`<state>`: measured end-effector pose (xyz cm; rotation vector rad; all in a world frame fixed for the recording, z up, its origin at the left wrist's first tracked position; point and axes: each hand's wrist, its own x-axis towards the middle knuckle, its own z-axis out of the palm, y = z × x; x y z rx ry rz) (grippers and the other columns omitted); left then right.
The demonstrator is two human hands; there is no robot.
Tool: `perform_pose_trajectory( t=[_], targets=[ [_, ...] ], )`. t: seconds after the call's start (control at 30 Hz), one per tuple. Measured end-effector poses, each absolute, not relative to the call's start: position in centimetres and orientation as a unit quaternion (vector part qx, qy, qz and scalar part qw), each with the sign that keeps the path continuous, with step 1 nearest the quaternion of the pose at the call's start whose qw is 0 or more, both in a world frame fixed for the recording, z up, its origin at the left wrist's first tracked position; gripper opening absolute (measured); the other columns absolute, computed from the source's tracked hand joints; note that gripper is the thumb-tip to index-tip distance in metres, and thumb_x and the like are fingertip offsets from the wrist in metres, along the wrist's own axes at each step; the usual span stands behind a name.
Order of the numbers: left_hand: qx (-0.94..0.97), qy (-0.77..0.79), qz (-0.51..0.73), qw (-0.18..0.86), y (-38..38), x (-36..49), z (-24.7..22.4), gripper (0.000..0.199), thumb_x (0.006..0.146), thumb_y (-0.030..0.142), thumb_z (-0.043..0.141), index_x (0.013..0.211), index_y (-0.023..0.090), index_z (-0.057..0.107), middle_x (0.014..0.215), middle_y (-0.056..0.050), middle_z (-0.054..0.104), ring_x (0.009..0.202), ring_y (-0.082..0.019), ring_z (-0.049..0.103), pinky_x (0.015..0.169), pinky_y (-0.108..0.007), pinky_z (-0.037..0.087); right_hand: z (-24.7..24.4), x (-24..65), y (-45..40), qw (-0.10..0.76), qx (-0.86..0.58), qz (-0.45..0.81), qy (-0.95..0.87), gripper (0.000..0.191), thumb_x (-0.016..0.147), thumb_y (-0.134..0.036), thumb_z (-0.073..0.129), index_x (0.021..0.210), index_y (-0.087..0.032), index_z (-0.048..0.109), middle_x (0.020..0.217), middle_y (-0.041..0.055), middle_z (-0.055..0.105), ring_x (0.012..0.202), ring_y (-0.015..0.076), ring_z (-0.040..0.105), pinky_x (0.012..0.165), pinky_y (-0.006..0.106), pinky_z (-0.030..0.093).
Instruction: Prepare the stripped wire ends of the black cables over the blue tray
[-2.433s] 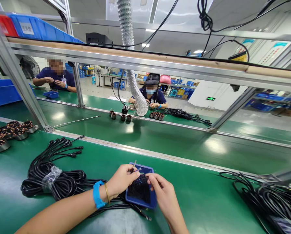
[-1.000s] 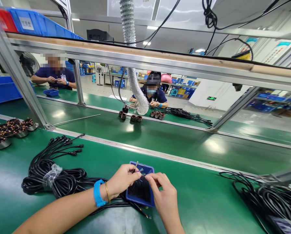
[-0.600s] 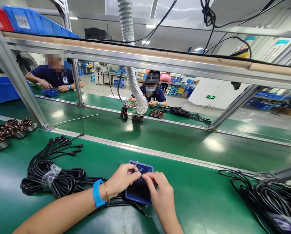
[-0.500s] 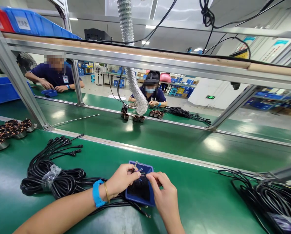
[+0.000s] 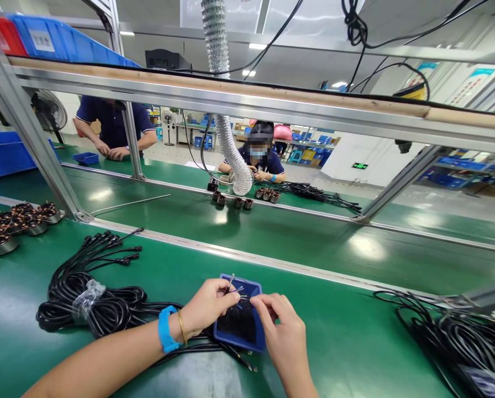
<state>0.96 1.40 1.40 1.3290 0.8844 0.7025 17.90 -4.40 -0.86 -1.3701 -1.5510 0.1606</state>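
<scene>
My left hand (image 5: 210,307), with a blue band on its wrist, is closed on a black cable whose thin stripped wires (image 5: 240,293) stick out past the fingertips. Thumb and index finger of my right hand (image 5: 281,320) pinch together at the wire ends; what they hold is too small to make out. Under both hands stands a small blue bin (image 5: 240,344) with dark small pieces inside. Left of it lies a bundle of black cables (image 5: 94,304) tied with clear plastic, its loose ends running beneath my left wrist.
Metal-rimmed copper coils (image 5: 24,224) sit at the far left. More black cables (image 5: 458,337) lie at the right. A metal frame (image 5: 247,105) crosses above a green conveyor (image 5: 293,232) carrying several coils. Two people sit or stand beyond it.
My hands hold almost the same pose. The coils on the conveyor have shifted right. Across the line, the person at the left has moved right and is more upright.
</scene>
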Motion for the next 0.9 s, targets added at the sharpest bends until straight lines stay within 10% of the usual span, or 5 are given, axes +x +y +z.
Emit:
perform_pose_trajectory(
  t=[0.4,0.57,0.9],
  targets=[
    [0.598,0.369,0.291,0.650,1.3,0.9,1.4,0.035,0.075,0.048,0.066,0.080,0.014,0.057,0.063,0.005,0.046,0.054,-0.008,0.041,0.052,-0.023,0.031,-0.6,16.9,-4.0,0.531,-0.585,0.259,-0.556,0.023,0.078,-0.043,0.070,0.065,-0.024,0.073,0.063,0.0016,0.063,0.061,0.0164,0.050,0.061,0.029,0.039],
    [0.577,0.375,0.281,0.669,1.6,0.8,1.1,0.031,0.076,0.047,0.061,0.074,0.017,0.053,0.054,0.007,0.042,0.049,-0.008,0.036,0.048,-0.023,0.026,-1.1,17.1,-3.8,0.568,-0.590,0.345,-0.459,0.032,0.076,-0.047,0.069,0.089,-0.018,0.074,0.058,-0.0002,0.063,0.045,0.0138,0.053,0.044,0.026,0.042],
    [0.543,0.369,0.237,0.716,1.1,0.8,2.0,0.030,0.067,0.044,0.066,0.068,0.017,0.053,0.053,0.007,0.042,0.047,-0.007,0.035,0.047,-0.023,0.023,-0.3,15.8,-4.3,0.666,-0.558,0.316,-0.381,0.034,0.067,-0.038,0.079,0.094,-0.017,0.073,0.077,0.0042,0.073,0.069,0.0184,0.069,0.067,0.030,0.060]
  ],
)
